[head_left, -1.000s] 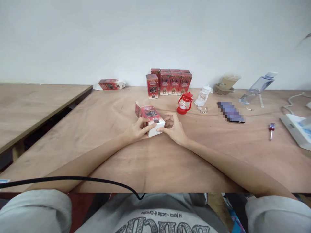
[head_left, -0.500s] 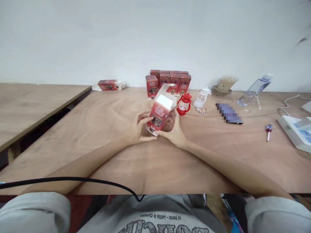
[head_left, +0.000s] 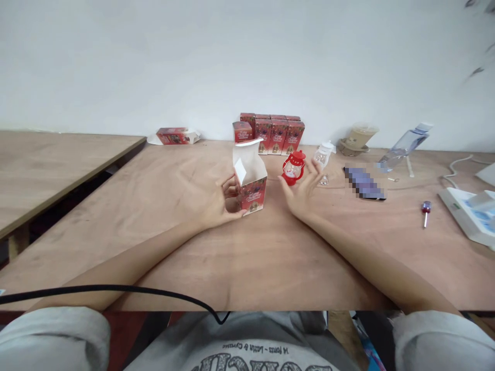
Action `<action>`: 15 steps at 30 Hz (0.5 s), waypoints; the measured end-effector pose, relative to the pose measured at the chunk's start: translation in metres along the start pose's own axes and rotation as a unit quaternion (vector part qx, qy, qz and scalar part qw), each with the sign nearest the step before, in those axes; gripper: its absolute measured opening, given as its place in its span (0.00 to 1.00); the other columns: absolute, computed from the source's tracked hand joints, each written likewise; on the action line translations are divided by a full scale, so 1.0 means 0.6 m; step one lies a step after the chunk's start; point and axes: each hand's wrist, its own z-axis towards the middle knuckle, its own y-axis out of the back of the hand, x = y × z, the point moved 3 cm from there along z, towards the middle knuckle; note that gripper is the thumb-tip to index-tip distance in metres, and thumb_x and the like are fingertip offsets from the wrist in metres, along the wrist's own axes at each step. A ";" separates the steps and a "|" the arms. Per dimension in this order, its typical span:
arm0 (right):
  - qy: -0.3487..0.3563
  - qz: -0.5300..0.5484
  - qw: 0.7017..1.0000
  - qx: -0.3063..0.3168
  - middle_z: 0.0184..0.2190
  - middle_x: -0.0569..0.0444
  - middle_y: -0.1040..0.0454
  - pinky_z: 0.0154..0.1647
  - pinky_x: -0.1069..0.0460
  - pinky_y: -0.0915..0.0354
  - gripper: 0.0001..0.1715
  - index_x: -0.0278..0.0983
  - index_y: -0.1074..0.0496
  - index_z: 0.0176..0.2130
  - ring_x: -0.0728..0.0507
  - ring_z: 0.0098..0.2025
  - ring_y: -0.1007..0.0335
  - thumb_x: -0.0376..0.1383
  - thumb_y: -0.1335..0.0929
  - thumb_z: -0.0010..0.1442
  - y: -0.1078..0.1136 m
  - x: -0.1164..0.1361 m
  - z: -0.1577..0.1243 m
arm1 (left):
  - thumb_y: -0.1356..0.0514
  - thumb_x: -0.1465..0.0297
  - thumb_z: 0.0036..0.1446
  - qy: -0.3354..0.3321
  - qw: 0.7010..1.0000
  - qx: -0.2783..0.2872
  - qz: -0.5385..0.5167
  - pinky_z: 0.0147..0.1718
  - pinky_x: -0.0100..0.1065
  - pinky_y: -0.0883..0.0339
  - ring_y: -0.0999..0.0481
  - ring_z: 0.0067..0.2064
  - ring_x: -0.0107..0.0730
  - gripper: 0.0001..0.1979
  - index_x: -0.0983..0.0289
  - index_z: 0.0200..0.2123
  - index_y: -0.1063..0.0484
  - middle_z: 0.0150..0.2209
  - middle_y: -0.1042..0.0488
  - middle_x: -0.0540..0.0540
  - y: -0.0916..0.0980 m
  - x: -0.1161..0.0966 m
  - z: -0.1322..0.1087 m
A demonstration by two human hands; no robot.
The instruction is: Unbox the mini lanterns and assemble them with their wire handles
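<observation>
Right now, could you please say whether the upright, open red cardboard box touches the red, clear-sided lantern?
Apart: the head view shows wooden tabletop between the box and lantern.

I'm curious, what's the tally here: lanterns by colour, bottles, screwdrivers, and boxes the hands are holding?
Red lantern: 1
White lantern: 1
Clear bottle: 1
Screwdriver: 1
Open red box, held by the left hand: 1
Total: 5

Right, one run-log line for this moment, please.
left hand: holding upright box | right hand: spread by red lantern, contact unclear | box: top open
</observation>
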 end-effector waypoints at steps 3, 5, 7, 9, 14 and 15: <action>-0.073 0.010 0.997 0.021 0.61 0.36 0.51 0.61 0.32 0.52 0.51 0.35 0.55 0.61 0.32 0.65 0.55 0.49 0.29 0.49 -0.018 -0.063 0.033 | 0.33 0.67 0.44 0.024 0.999 0.005 -0.044 0.40 0.41 0.25 0.23 0.43 0.39 0.44 0.54 0.61 0.53 0.46 0.30 0.56 -0.001 0.003 -0.001; -0.121 0.068 0.987 0.079 0.58 0.36 0.43 0.59 0.36 0.45 0.52 0.34 0.54 0.61 0.35 0.60 0.43 0.48 0.28 0.47 -0.031 -0.092 0.048 | 0.32 0.67 0.43 0.030 0.999 0.001 -0.043 0.40 0.43 0.25 0.24 0.42 0.39 0.48 0.52 0.63 0.57 0.46 0.31 0.56 0.000 0.011 -0.005; -0.153 0.094 0.975 0.132 0.52 0.39 0.33 0.54 0.39 0.39 0.46 0.33 0.47 0.57 0.37 0.52 0.34 0.48 0.28 0.47 -0.039 -0.106 0.056 | 0.32 0.66 0.43 0.028 0.999 -0.002 -0.038 0.40 0.45 0.25 0.24 0.42 0.39 0.52 0.51 0.64 0.63 0.46 0.32 0.56 0.001 0.019 -0.009; -0.153 0.079 0.973 0.155 0.46 0.41 0.28 0.51 0.38 0.37 0.38 0.33 0.39 0.51 0.37 0.47 0.30 0.48 0.28 0.46 -0.039 -0.104 0.062 | 0.33 0.66 0.44 0.032 0.999 -0.006 -0.040 0.38 0.44 0.25 0.23 0.41 0.39 0.54 0.50 0.65 0.67 0.45 0.32 0.56 0.003 0.023 -0.012; -0.090 0.141 0.983 0.079 0.46 0.43 0.28 0.49 0.40 0.34 0.37 0.36 0.37 0.50 0.37 0.46 0.30 0.49 0.27 0.45 -0.012 -0.040 0.086 | 0.32 0.66 0.43 0.071 0.996 0.004 -0.046 0.33 0.40 0.24 0.23 0.41 0.40 0.55 0.53 0.65 0.66 0.44 0.30 0.58 0.005 0.011 -0.009; -0.071 0.172 0.981 0.059 0.47 0.44 0.29 0.49 0.41 0.33 0.37 0.37 0.39 0.51 0.38 0.48 0.30 0.50 0.29 0.47 -0.003 -0.019 0.093 | 0.32 0.65 0.42 0.077 0.996 0.006 -0.045 0.32 0.39 0.24 0.22 0.40 0.39 0.54 0.53 0.65 0.64 0.44 0.30 0.57 0.006 0.007 -0.007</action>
